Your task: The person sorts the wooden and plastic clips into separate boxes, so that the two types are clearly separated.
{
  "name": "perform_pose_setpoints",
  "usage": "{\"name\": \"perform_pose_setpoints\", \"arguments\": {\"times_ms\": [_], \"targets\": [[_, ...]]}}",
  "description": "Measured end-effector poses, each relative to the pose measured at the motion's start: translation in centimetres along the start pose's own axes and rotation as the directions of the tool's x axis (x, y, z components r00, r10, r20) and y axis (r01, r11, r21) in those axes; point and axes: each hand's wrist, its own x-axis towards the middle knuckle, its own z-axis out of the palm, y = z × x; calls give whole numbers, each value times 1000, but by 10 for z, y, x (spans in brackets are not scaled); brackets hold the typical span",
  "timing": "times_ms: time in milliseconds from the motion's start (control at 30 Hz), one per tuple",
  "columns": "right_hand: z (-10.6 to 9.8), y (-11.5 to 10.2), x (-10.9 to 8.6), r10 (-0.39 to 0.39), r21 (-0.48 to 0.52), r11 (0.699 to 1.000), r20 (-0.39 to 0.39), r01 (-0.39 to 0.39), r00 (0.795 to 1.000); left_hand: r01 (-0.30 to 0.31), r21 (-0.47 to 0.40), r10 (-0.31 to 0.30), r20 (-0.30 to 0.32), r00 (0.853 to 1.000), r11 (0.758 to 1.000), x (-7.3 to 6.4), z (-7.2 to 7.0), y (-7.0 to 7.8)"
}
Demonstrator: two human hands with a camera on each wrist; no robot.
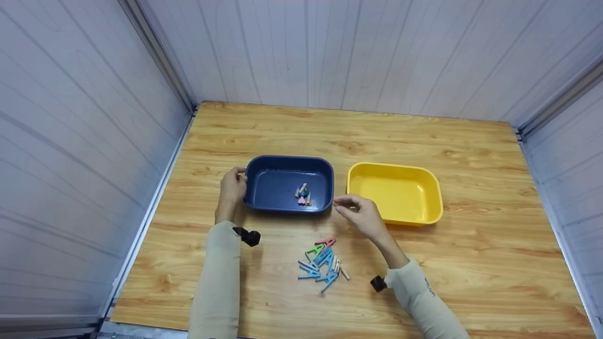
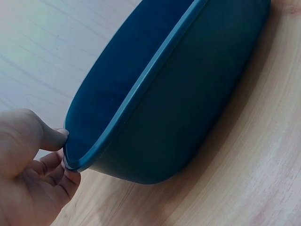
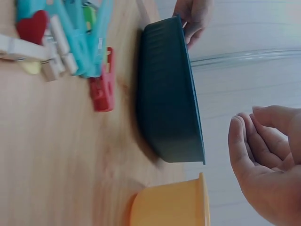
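My left hand [image 1: 232, 189] pinches the left end of a dark blue plastic bin [image 1: 271, 188], thumb at the rim and fingers beneath its lip in the left wrist view. Inside that bin, toward its right side, lie several small wooden clothespins [image 1: 303, 194], one with a pink heart. Off the bin's right front corner is my right hand [image 3: 270, 150], its fingers loosely curved with nothing between them. In front of the bin, a loose pile of clothespins [image 1: 326, 264] lies on the table, in blue, green, red and plain wood; a red heart shows on one in the right wrist view.
A yellow plastic bin [image 1: 398, 190] stands just right of the blue one, with a narrow gap between them. The wood-grain table [image 1: 490, 245] is enclosed by pale panel walls [image 1: 292, 56] at the back and sides.
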Motion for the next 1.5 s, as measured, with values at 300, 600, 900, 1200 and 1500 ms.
{"name": "perform_pose_setpoints", "arguments": {"times_ms": [300, 600, 900, 1200, 1500], "targets": [[-4, 15, -22, 31, 8, 999, 56, -31, 998, 6, -12, -6, -6, 1000, 1000, 0, -1, 1], [-3, 48, -43, 25, -26, 999, 41, -24, 999, 9, -9, -9, -1, 1000, 1000, -2, 0, 1], [-1, 56, -60, 60, 9, 998, 97, -61, 993, 30, -5, -30, 32, 999, 1000, -1, -1, 1], [5, 54, -73, 105, -42, 994, 152, -99, 983, 37, -10, -37, 24, 999, 999, -1, -1, 2], [13, 89, -77, 131, -101, 989, 252, -108, 959, 27, -8, -26, 9, 1000, 1000, -1, -1, 1]]}}
